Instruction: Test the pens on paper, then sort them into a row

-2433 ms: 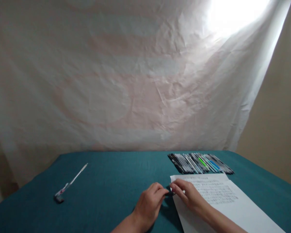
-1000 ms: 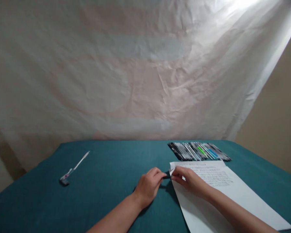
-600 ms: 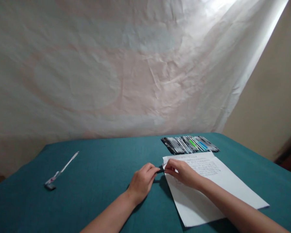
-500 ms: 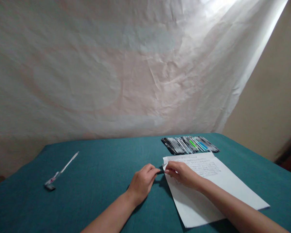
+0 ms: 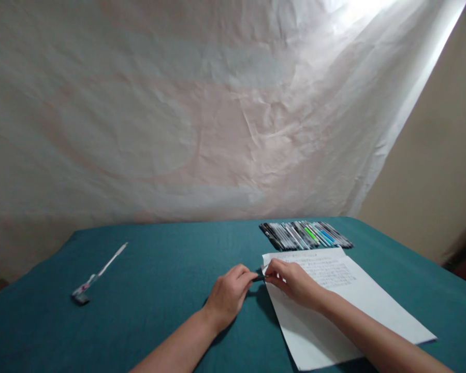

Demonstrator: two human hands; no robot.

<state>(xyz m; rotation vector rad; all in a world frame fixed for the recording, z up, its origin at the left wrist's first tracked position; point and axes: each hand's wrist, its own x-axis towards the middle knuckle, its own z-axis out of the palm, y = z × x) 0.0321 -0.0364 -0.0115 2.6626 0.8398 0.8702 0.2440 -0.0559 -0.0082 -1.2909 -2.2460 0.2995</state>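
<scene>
Between my two hands, at the left edge of the paper, is a thin dark pen, mostly covered by fingers. My left hand pinches its left end, low over the cloth. The fingertips of my right hand are closed on the other end, above the upper left part of the written sheets. Rows of small handwriting fill the top of the page; the lower part is blank. My right forearm crosses the paper.
A row of pens, mostly black and clear with some green and blue, lies behind the paper. To the left on the teal tablecloth rest a slim white pen-like piece and a small dark object. A pale sheet hangs behind.
The view has shifted slightly, so the paper and pens appear a little lower. Both hands keep their pinch on the pen, with barely any movement.
</scene>
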